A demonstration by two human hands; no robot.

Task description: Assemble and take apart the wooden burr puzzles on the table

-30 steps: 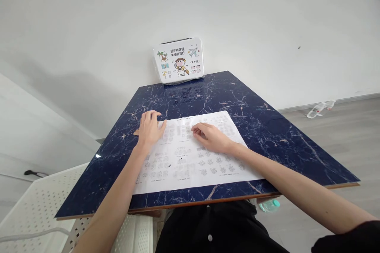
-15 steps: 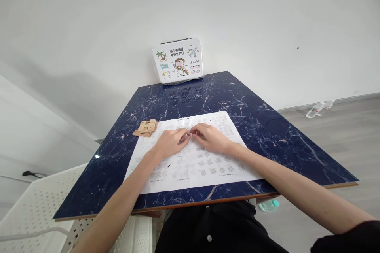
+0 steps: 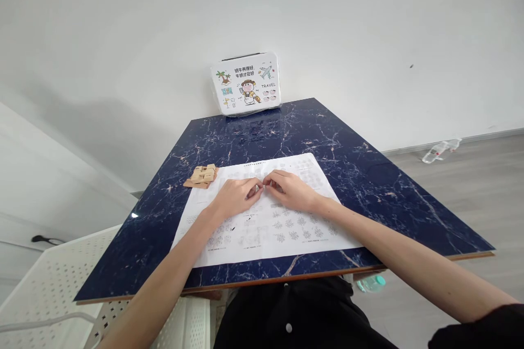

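A white printed sheet [image 3: 270, 229] with rows of small diagrams lies on the dark blue marble table [image 3: 368, 185]. Both hands rest on its upper middle, fingertips meeting. My left hand [image 3: 236, 196] has its fingers curled and pinched toward the right hand. My right hand [image 3: 289, 190] is curled the same way; what the fingers pinch is too small to make out. A small pile of wooden puzzle pieces [image 3: 201, 176] sits just off the sheet's top left corner, apart from both hands.
A white tin case [image 3: 246, 84] with cartoon travel pictures leans against the wall at the table's far edge. A white perforated basket [image 3: 49, 289] stands at the lower left. Plastic bottles lie on the floor at the right [image 3: 440, 150] and under the table [image 3: 370, 282].
One second ago my left hand covered the wooden pieces at the sheet's corner; it has moved right to meet the right hand, uncovering the pile. Little has changed in the last half second.
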